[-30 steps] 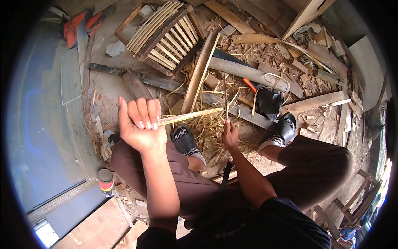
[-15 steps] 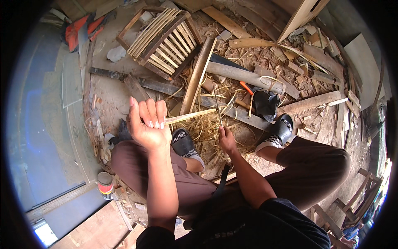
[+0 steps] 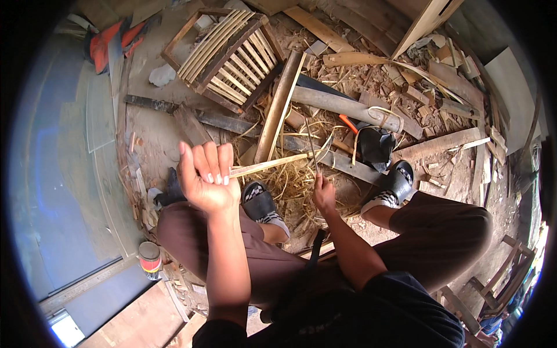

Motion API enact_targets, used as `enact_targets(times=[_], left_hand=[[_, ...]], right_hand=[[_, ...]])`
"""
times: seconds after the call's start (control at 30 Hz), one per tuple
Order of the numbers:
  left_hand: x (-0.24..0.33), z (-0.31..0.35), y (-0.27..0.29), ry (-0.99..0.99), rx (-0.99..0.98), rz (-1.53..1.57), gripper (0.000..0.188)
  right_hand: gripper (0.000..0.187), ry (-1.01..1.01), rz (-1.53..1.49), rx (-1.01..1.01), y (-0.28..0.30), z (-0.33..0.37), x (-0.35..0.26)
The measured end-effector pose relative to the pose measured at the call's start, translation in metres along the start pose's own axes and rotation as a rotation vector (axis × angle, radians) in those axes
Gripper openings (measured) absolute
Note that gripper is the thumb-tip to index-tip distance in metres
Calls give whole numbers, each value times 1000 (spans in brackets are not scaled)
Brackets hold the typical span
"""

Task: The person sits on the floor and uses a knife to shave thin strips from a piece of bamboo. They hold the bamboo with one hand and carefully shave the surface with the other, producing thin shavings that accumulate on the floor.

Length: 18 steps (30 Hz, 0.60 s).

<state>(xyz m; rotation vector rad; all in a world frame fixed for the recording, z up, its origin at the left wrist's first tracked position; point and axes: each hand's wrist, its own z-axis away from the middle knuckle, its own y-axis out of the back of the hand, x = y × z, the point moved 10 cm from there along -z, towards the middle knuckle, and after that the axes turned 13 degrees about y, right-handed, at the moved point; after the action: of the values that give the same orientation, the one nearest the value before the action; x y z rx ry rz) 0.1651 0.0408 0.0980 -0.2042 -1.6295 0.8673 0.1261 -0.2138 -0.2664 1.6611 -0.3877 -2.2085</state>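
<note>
The left hand's (image 3: 206, 180) fingers are curled down over the near end of the strip (image 3: 270, 164), nails showing, one digit standing out from the fist; how much strip lies inside is hidden. The right hand (image 3: 323, 193) is closed around the near end of the knife (image 3: 311, 134) — its handle is covered, so its shape cannot be told.

The strip runs from the left fist across to the thin dark blade, above the shavings (image 3: 284, 184) and between the two hands. Its far part meets or crosses the blade; whether they touch is too fine to tell.

It looks light, narrow and fairly stiff, holding nearly straight from one end, though such a slim piece would probably flex and might split along its length. The cut faces are likely smooth, with edges that could scratch. The near end seems the best hold, well apart from the blade; the far end is a poor place for fingers. The knife is best held low, as here.

Farther out lie a sandal (image 3: 259, 198) on each side of the shavings, the plank (image 3: 281, 107), the pole (image 3: 345, 104), the black pouch (image 3: 376, 148) and — beyond them — the slatted crate (image 3: 227, 76).
</note>
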Motion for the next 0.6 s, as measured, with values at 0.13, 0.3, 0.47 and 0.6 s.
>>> enact_targets(times=[0.13,0.3,0.47,0.6], left_hand=[[0,3,1,-8,15,-21,58],[1,5,-2,-22,34,-60,58],[-2,8,2,-2,39,-39,57],[-3,14,-4,-28,28,-78,57]], right_hand=[[52,82,-88,-7,4,-14,-14],[48,224,-60,-21,-1,-5,-44],[54,-16,10,-115,-1,1,-9],[45,208,-82,-9,5,-13,-60]])
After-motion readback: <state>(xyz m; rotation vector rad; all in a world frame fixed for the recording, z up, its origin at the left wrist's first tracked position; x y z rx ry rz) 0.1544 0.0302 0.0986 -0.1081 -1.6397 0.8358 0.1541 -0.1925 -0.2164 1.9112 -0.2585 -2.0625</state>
